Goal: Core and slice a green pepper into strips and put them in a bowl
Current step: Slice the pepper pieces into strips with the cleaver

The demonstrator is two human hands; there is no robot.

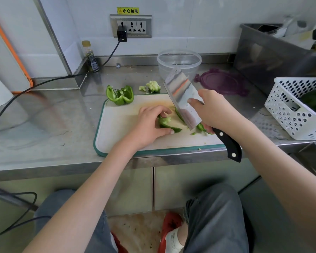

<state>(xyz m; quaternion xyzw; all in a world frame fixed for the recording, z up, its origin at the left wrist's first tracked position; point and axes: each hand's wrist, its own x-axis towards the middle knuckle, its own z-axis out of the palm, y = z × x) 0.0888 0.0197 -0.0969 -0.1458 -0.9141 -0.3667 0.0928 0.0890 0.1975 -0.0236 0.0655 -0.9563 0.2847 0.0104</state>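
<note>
Cutting board [120,125]: lying at the front edge of the steel counter [44,114]; it is white with a teal rim and is serving as the landmark for every line below.
Left hand [150,125]: resting on the middle of the board, fingers curling over a green pepper piece [167,124] and thumb lying along its near side, pressing it down onto the board.
Right hand [213,110]: hovering over the right part of the board, fingers wrapping the cleaver [182,99] where blade meets black handle, forefinger lying against the flat of the blade.
Cleaver blade: tilting up and away, its lower corner sitting just right of the held piece; whether it is touching the board cannot be told.
Cut strips [201,127]: lying on the board under and right of the blade, partly hidden.
Pepper half [119,96]: sitting on the board's far left corner, open side up.
Core [153,86]: lying on the counter just beyond the board's far edge.
Clear bowl [179,61]: standing beyond the board, behind the blade tip.
Purple lid [223,83]: lying flat beyond the board's far right corner.
White perforated basket [288,114]: standing right of the board, holding dark green vegetables.
</note>
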